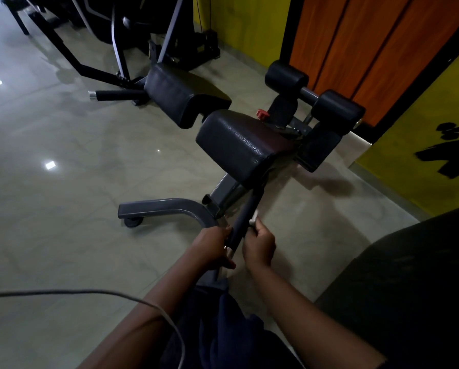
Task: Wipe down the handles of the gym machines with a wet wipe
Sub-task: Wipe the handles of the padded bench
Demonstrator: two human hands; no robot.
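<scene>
Counted on one bench: two pads point(239, 145), two rollers point(337, 110), a near handle point(243, 219) and a far handle point(116, 94). One wipe point(253, 221) is pinched in the right hand point(259, 245) against the near handle's right side. Its lower end is gripped by the left hand point(213, 249), fingers curled. Both forearms are extended forward.

Wet wipe point(253, 219) mostly inside the right grip point(259, 246); handle point(243, 222) end behind the left grip point(213, 247).

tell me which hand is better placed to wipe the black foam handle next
Right. The right hand holds the white wet wipe against the black foam handle; the left hand grips the handle's lower end, holding no wipe.
</scene>
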